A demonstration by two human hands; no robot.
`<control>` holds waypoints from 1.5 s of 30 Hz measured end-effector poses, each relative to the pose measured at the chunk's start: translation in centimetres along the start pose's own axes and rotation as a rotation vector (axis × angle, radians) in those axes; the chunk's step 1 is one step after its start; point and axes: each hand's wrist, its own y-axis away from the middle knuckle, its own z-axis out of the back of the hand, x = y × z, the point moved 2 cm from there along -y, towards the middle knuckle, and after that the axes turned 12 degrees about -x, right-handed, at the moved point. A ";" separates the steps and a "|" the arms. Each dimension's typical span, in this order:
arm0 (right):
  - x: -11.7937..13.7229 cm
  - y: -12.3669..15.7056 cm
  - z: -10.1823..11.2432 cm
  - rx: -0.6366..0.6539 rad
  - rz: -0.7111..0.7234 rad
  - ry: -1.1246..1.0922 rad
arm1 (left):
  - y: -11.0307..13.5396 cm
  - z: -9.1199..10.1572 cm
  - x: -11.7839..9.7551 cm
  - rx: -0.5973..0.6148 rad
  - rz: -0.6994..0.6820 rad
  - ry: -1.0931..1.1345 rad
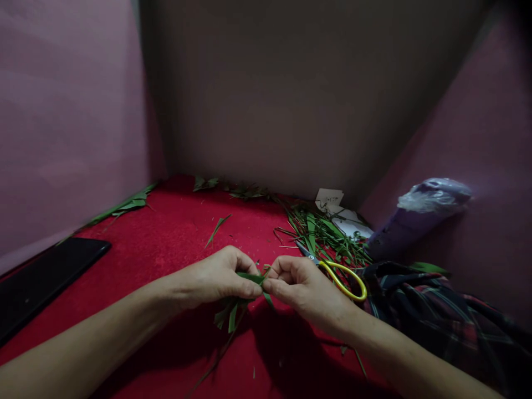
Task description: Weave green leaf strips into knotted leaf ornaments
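Over the red cloth [174, 244] my left hand [220, 280] and my right hand [301, 285] meet at the fingertips. Both pinch the same green leaf strip [251, 276], fingers closed round it. Loose ends of the leaf strips [226, 317] hang below my left hand and a thin stem trails toward the front edge. Scissors with yellow handles [343, 277] lie just right of my right hand, blades pointing toward the back.
A heap of cut green leaves [322, 230] lies at the back right, with more leaves [124, 206] along the left wall. A black flat slab [39, 280] sits at left. Plaid fabric [432, 313] and a purple wrapped bundle [415, 213] are at right, with white paper [347, 217] behind.
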 end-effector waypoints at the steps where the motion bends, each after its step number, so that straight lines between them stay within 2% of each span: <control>1: 0.0 0.0 0.0 -0.011 0.000 0.006 | 0.0 0.0 0.1 0.015 -0.004 0.001; 5: 0.1 0.1 -0.1 -0.029 -0.010 -0.025 | -0.2 0.2 0.3 0.047 -0.060 0.022; 9: 0.3 0.1 0.0 0.001 -0.009 -0.073 | -0.1 0.1 -0.1 0.023 -0.060 0.053; 16: 0.3 -0.4 1.3 0.115 -0.044 -0.015 | 0.0 0.2 -0.8 -0.091 -0.008 0.056; 19: 0.7 -0.5 2.0 0.169 -0.085 -0.071 | -0.2 0.7 -0.6 -0.129 -0.007 0.042; 23: 1.4 -0.6 3.0 0.205 -0.088 -0.171 | -0.5 1.3 -0.3 -0.127 -0.014 0.054; 28: 1.7 -0.6 3.8 0.258 -0.087 -0.157 | -0.6 1.6 -0.4 -0.143 -0.021 0.051; 37: 2.0 -0.4 3.9 0.297 -0.115 -0.212 | -0.9 2.0 0.2 -0.139 -0.047 0.049; 41: 2.0 -0.6 3.5 0.257 -0.100 -0.266 | -0.8 1.8 0.0 -0.143 -0.042 0.061; 45: 1.7 -0.8 2.9 0.172 0.002 -0.307 | -0.7 1.4 -0.2 -0.139 -0.009 0.066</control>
